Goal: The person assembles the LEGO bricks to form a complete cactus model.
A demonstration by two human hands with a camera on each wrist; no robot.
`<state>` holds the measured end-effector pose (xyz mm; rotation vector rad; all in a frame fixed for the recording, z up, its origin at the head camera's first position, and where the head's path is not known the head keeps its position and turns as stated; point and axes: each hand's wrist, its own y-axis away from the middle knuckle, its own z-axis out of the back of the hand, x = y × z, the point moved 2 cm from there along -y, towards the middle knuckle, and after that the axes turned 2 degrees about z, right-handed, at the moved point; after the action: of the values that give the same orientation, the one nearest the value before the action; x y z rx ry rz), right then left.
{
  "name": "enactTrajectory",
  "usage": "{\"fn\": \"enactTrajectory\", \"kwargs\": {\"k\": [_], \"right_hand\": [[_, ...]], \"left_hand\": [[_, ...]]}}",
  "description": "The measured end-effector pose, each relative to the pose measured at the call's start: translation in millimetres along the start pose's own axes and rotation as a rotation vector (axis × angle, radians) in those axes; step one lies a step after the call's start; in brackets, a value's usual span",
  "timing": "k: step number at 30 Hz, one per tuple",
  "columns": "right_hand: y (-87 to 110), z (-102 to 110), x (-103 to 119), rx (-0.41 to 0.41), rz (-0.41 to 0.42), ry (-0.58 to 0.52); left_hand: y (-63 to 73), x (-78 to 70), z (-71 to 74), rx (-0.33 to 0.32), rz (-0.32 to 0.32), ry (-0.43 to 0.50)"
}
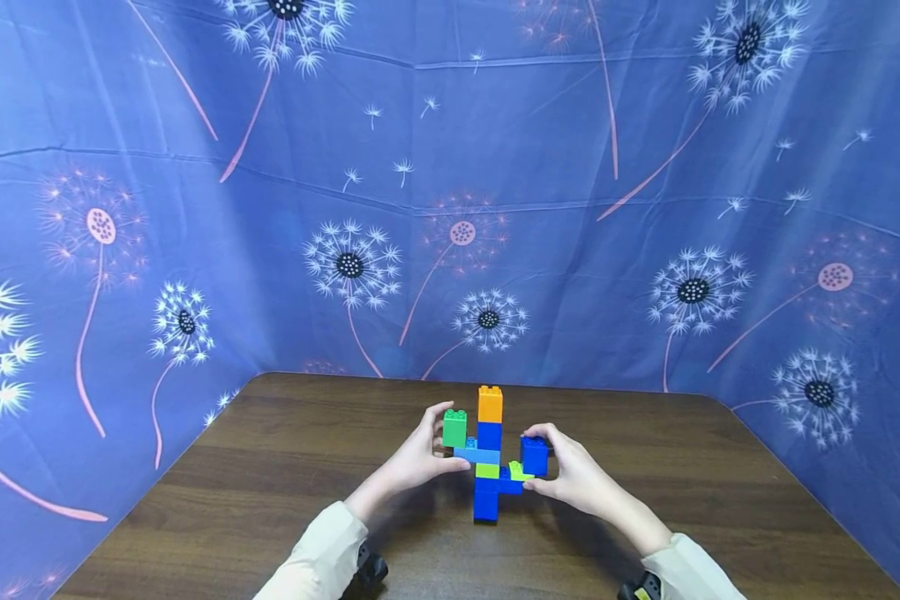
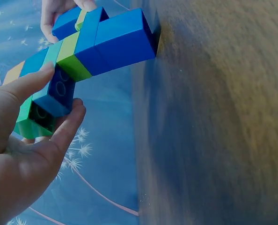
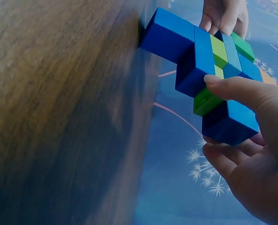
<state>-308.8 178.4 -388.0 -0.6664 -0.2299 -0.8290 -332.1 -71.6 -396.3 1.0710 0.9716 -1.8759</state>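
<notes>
A tower of toy building blocks (image 1: 487,433) stands upright on the wooden table, its blue bottom block (image 2: 125,40) meeting the wood. Orange tops the column, and a lime block sits mid-height. My left hand (image 1: 417,454) grips the left arm of the tower, thumb by the light blue block (image 2: 59,93) and fingers around the green block (image 1: 454,428). On the other side, my right hand (image 1: 573,473) holds the right arm, its thumb against the lower blue and lime pieces and fingers behind the raised blue block (image 3: 230,124). Some fingertips are hidden behind the blocks.
The brown wooden table (image 1: 285,500) spreads around the tower. Behind and beside it hangs a blue cloth (image 1: 570,275) printed with dandelions. Dark wrist devices show at both sleeves.
</notes>
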Motion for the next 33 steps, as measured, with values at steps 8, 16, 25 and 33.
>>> {"fn": "enactTrajectory", "kwargs": {"k": [8,16,25,33], "right_hand": [[0.4,0.1,-3.2,0.024,0.000,0.001],[0.2,0.3,-9.4,0.022,0.016,0.011],[0.5,-0.8,-14.8,0.061,0.014,-0.020],[1.7,-1.8,-18.7,0.131,-0.083,-0.122]], "left_hand": [[1.2,1.9,1.2,0.007,-0.005,-0.031],[1.4,3.6,0.7,-0.003,0.003,-0.007],[-0.5,10.0,1.7,-0.046,0.010,-0.059],[-0.3,15.0,3.7,-0.029,0.022,-0.071]]}}
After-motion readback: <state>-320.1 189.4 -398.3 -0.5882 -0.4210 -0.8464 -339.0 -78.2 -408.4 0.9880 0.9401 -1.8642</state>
